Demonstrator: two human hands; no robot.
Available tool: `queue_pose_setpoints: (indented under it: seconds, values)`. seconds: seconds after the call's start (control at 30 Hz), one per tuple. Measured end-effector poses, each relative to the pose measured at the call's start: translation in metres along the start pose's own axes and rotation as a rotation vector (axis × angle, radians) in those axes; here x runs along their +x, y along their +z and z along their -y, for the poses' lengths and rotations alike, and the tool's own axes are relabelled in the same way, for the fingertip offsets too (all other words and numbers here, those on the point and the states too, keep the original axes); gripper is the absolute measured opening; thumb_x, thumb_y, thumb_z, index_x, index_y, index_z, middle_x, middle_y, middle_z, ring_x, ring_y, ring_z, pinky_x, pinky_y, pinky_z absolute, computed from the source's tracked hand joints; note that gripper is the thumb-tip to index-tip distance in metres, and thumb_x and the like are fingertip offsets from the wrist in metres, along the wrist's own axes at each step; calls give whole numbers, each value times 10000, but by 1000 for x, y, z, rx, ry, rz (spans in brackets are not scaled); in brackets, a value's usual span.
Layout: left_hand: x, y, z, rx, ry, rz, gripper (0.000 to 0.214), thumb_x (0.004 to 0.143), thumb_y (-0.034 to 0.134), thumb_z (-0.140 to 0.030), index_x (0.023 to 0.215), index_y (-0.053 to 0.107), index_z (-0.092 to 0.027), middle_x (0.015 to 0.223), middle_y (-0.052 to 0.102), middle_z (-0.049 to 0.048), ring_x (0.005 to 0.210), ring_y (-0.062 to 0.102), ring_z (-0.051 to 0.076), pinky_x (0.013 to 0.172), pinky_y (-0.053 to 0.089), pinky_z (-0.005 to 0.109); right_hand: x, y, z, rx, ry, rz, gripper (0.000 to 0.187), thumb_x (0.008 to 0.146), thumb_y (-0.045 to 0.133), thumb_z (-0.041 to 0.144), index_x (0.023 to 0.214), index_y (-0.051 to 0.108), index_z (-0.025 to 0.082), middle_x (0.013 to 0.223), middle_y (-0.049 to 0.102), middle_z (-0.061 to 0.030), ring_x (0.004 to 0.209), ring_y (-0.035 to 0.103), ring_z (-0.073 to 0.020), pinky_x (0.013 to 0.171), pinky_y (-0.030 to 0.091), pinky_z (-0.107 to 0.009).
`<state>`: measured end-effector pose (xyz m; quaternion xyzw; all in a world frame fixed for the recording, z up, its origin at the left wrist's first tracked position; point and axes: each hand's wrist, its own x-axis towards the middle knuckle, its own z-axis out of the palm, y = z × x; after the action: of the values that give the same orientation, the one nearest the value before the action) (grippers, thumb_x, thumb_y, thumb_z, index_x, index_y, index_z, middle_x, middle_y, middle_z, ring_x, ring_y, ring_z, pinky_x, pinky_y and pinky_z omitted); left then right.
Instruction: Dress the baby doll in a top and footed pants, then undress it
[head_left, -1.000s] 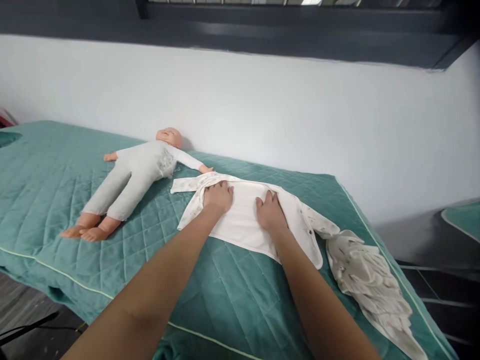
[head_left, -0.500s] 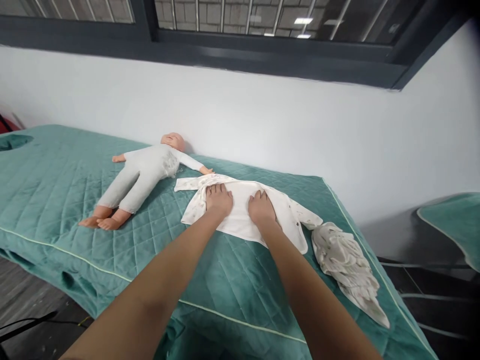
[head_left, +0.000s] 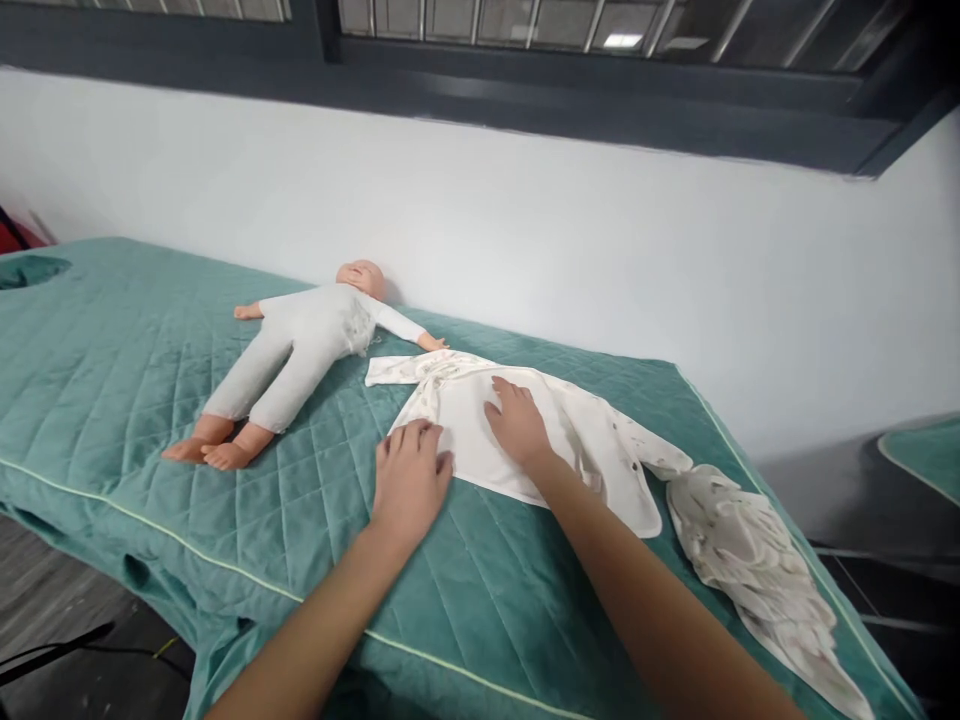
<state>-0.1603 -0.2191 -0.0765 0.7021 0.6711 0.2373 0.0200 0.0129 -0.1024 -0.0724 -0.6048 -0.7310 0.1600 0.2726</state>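
A white long-sleeved baby top (head_left: 480,430) with a small print lies opened out on the quilted green bed cover, its plain inside facing up. My left hand (head_left: 411,475) rests at the top's lower left edge, palm down with fingers bent a little and nothing held. Over the upper middle of the cloth, my right hand (head_left: 519,422) lies flat with fingers apart. Left of the garment, a baby doll (head_left: 307,335) in a white bodysuit lies on its back, one hand close to the top's left sleeve.
A crumpled white printed cloth (head_left: 757,570) lies by the right sleeve, near the right edge of the green-covered bed (head_left: 187,520). Behind stand a white wall (head_left: 525,240) and a dark window frame (head_left: 487,95). Another green cover (head_left: 930,455) shows at the far right.
My left hand has moved down from the top's left panel to its lower edge. My right hand has moved inward and up across the cloth. The view has shifted slightly.
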Motion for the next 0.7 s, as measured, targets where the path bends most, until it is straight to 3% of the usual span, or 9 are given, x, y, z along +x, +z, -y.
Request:
queue_pose_setpoints:
  seconds: [0.1, 0.27, 0.43, 0.57, 0.7]
  values:
    - [7, -1, 12, 1, -150, -10, 351, 929, 539, -328, 1252, 602, -205, 1265, 620, 127, 1153, 565, 310, 955, 455, 456, 36, 21, 17, 190, 140, -37, 540, 920, 526, 382, 1415, 470, 174, 1196, 701, -93, 1060, 650, -225, 971, 483, -373]
    - [12, 2, 19, -188, -227, -30, 184, 926, 509, -244, 1002, 676, -235, 1037, 689, 72, 1018, 608, 265, 902, 448, 423, 62, 45, 29, 345, 187, -67, 456, 834, 608, 397, 1252, 573, 221, 1006, 715, -22, 921, 672, -200, 878, 508, -346]
    - [9, -1, 21, -642, -320, -116, 240, 962, 480, -367, 887, 665, -234, 884, 693, 24, 832, 621, 196, 783, 471, 338, 62, 36, 13, 518, 234, -106, 377, 867, 473, 350, 1200, 544, 190, 990, 686, -35, 862, 698, -158, 756, 549, -278]
    - [6, -4, 20, -724, -357, -119, 255, 958, 490, -412, 877, 653, -233, 863, 679, 15, 798, 594, 185, 744, 463, 317, 62, 27, 10, 549, 317, -94, 362, 865, 505, 381, 1172, 516, 189, 1043, 689, -65, 776, 713, -156, 658, 554, -271]
    - [5, -5, 20, -785, -400, -170, 252, 960, 490, -431, 904, 628, -228, 823, 628, 2, 763, 563, 168, 701, 450, 291, 54, 27, 23, 349, 279, -56, 373, 836, 616, 442, 1123, 577, 208, 948, 726, -50, 870, 699, -227, 818, 532, -375]
